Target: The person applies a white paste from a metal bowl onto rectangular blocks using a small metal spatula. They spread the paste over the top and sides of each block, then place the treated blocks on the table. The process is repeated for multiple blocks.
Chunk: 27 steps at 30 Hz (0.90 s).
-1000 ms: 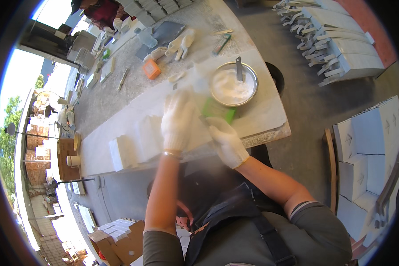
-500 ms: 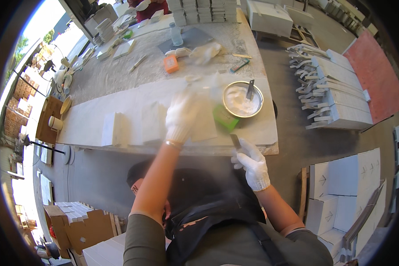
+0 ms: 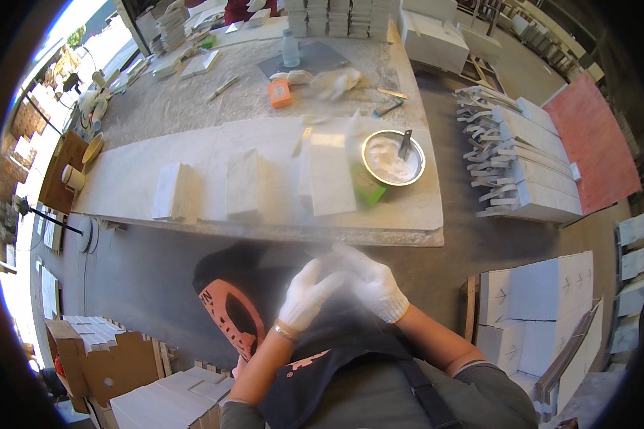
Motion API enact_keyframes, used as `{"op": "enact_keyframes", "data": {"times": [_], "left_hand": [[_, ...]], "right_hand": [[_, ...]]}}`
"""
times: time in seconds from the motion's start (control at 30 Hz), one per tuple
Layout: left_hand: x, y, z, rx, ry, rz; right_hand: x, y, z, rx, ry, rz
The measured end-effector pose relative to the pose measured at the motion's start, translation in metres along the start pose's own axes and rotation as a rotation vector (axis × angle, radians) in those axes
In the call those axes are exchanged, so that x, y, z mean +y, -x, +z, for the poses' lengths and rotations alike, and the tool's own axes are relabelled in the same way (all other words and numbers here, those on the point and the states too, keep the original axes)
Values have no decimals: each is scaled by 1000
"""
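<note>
My left hand [image 3: 306, 293] and my right hand [image 3: 376, 286], both in white knitted gloves, meet just before the table's near edge. Their fingers are bent together and smeared by motion. Whatever lies between them cannot be made out. Beyond them on the table [image 3: 279, 227], a metal bowl [image 3: 421, 168] holds white paste, with a dark-ended spatula [image 3: 405, 145] standing in it. A green block [image 3: 368, 191] sits against the bowl. Left of it lie pale slabs [image 3: 334, 179], then a marble-look tile stack [image 3: 243, 182] and another stack [image 3: 169, 191].
Farther back are an orange box [image 3: 279, 94], a clear bottle [image 3: 290, 50], a loose glove [image 3: 334, 84] and a teal cutter [image 3: 388, 107]. Strapped white slabs [image 3: 529, 157] stand at right, white boxes [image 3: 537, 300] below them. Another person's red clothing [image 3: 241, 10] shows at the far edge.
My left hand has come back from the slabs to meet the right. My right hand has shifted left; the flat dark blade seen in it earlier no longer shows clearly.
</note>
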<state>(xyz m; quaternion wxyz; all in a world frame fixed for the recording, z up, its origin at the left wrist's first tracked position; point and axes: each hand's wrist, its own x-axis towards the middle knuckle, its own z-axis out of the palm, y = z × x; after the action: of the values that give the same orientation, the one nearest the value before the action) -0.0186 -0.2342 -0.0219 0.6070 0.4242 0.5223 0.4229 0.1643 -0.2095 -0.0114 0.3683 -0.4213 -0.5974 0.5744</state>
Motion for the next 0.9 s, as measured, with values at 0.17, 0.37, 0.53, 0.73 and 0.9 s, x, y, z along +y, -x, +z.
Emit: {"op": "enact_keyframes", "data": {"times": [0.17,0.37,0.53,0.73,0.9], "left_hand": [[-4,0,-7,46,92,-68],[-28,0,-21,225,230,-27],[-23,-1,-49,407,141,80],[22,-31,-59,447,-398,437],[73,-132,-53,310,-748,698]], "right_hand": [[-13,2,3,-65,261,-72],[-13,8,-9,-64,411,-74],[-25,1,-54,204,253,70],[-42,-36,-99,328,160,60],[-41,-81,-88,194,163,136]]}}
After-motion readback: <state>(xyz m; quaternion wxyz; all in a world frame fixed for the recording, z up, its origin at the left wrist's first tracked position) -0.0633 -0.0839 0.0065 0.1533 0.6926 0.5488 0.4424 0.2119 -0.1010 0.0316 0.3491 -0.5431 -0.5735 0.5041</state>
